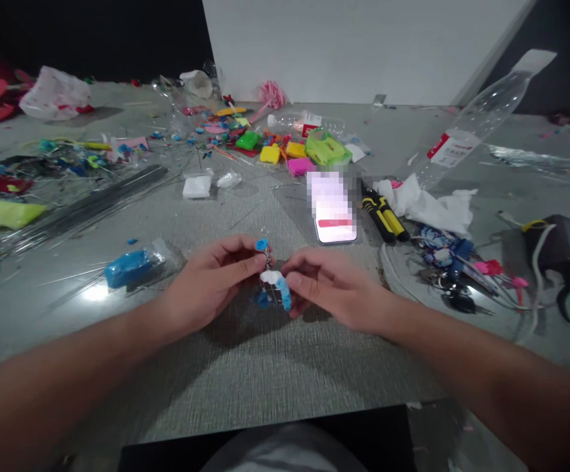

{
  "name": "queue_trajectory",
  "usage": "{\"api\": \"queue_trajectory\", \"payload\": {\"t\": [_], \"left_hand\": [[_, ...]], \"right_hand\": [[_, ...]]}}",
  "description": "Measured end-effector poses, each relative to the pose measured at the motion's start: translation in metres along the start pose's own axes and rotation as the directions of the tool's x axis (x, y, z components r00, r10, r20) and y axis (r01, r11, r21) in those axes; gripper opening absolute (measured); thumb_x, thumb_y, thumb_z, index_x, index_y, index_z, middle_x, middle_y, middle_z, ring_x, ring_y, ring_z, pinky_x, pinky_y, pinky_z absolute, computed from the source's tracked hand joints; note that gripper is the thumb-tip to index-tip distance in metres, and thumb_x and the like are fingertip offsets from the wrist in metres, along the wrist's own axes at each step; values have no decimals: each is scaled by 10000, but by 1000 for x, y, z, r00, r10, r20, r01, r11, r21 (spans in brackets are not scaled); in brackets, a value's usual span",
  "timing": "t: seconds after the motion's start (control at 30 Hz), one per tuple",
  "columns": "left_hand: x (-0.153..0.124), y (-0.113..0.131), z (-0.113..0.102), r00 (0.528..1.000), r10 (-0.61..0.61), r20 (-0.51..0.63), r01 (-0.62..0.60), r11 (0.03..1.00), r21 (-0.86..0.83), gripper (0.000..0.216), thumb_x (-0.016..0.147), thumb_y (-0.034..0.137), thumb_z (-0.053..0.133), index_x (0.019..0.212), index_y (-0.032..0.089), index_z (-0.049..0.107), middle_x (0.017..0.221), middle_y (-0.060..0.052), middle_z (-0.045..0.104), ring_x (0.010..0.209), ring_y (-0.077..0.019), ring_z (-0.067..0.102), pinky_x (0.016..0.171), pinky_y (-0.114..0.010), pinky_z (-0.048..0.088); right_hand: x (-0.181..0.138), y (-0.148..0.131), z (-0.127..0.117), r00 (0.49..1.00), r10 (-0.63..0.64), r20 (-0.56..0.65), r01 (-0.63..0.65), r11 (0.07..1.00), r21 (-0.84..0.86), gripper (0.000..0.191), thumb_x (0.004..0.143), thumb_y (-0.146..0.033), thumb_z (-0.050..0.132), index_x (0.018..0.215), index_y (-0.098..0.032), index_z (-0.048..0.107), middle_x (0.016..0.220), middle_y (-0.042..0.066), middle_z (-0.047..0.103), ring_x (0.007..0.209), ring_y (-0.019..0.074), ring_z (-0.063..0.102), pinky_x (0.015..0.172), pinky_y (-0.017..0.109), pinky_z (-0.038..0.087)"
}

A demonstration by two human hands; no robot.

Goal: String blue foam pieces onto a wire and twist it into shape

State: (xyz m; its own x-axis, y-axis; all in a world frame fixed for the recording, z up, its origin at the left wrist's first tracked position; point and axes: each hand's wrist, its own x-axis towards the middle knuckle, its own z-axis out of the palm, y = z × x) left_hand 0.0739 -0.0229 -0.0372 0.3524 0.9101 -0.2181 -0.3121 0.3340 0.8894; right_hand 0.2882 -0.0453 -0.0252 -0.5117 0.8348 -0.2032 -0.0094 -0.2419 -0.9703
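Between my hands is a small wire figure (271,278) with blue and white clay on it. My left hand (220,275) pinches its twisted wire stem, just under a round blue piece at the top. At the right side, my right hand (326,285) has thumb and fingers closed on the blue clay edge of the same figure. Thin wires and a darker blue lump hang at its lower part. A packet of blue clay (128,267) lies left of my left hand. Beyond my right hand lies a lit phone (334,208), its screen partly blurred.
Yellow-handled pliers (386,213) and crumpled tissue (432,203) lie right of the phone. A clear bottle (476,121) leans behind them. Keys (454,292) and a black adapter (567,246) are at right. Colourful clay packets (289,154) lie at the back, a wire bundle (92,200) at left.
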Motion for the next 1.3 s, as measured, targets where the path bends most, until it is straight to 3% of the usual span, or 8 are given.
{"api": "queue_trajectory", "payload": {"t": [0.2, 0.53, 0.6, 0.7, 0.8, 0.97, 1.13, 1.3], "left_hand": [[-6, 2, 0, 985, -145, 89, 144, 989, 20, 171, 771, 203, 857, 920, 200, 775, 828, 5, 722, 717, -95, 667, 614, -159, 526], [-9, 1, -1, 949, -200, 243, 186, 979, 78, 130, 789, 231, 845, 896, 188, 783, 798, -16, 742, 695, -97, 676, 606, -152, 507], [-9, 2, -1, 938, -229, 260, 217, 973, 75, 126, 788, 235, 845, 889, 195, 783, 788, -16, 744, 670, -97, 675, 588, -152, 502], [-9, 4, -2, 926, -266, 267, 250, 964, 91, 125, 777, 233, 847, 876, 200, 778, 753, -10, 730, 631, -96, 661, 555, -154, 486], [-9, 6, -2, 930, -262, 257, 241, 964, 112, 121, 770, 224, 838, 869, 200, 773, 731, -10, 716, 622, -101, 650, 544, -159, 481], [-10, 9, -1, 918, -237, 317, 191, 967, 170, 51, 793, 207, 790, 835, 189, 768, 712, -21, 696, 627, -103, 617, 553, -174, 466], [-12, 10, -1, 925, -230, 301, 135, 942, 306, 75, 810, 220, 775, 882, 199, 769, 762, -34, 699, 683, -131, 616, 611, -221, 462], [-12, 10, 1, 937, -215, 275, 103, 923, 372, 90, 849, 287, 743, 875, 200, 746, 754, -14, 673, 669, -124, 582, 618, -233, 427]], "right_hand": [[5, -2, -5, 978, -156, -137, 140, 983, -117, 177, 935, -354, 676, 986, -192, 626, 790, -4, 656, 644, 115, 653, 600, 264, 611], [5, 6, -2, 957, -279, -82, 265, 952, -154, 209, 892, -218, 716, 1065, -190, 603, 874, -2, 656, 699, 100, 671, 572, 217, 601], [4, 6, -6, 903, -426, -58, 387, 863, -324, 248, 894, -202, 723, 1113, -198, 609, 942, 16, 656, 777, 111, 676, 618, 231, 604], [2, 2, -11, 756, -646, 103, 565, 565, -601, 149, 919, -187, 707, 1057, -195, 650, 987, 43, 678, 849, 126, 662, 723, 265, 592], [0, -2, -14, 701, -690, 184, 605, 438, -665, 103, 935, -201, 694, 1029, -199, 652, 945, 39, 689, 820, 129, 653, 712, 265, 570], [-5, -9, -17, 842, -523, 131, 479, 615, -626, 195, 948, -314, 679, 1106, -209, 634, 963, 43, 703, 815, 143, 652, 742, 291, 547], [-4, -8, -17, 973, -202, 115, 233, 827, -512, 263, 997, -378, 561, 830, -188, 634, 703, -4, 616, 621, 106, 549, 550, 239, 429], [0, -1, -14, 1000, 8, -8, -10, 963, -270, 279, 940, -416, 612, 782, -186, 598, 619, -28, 550, 554, 96, 520, 512, 217, 414]]}}
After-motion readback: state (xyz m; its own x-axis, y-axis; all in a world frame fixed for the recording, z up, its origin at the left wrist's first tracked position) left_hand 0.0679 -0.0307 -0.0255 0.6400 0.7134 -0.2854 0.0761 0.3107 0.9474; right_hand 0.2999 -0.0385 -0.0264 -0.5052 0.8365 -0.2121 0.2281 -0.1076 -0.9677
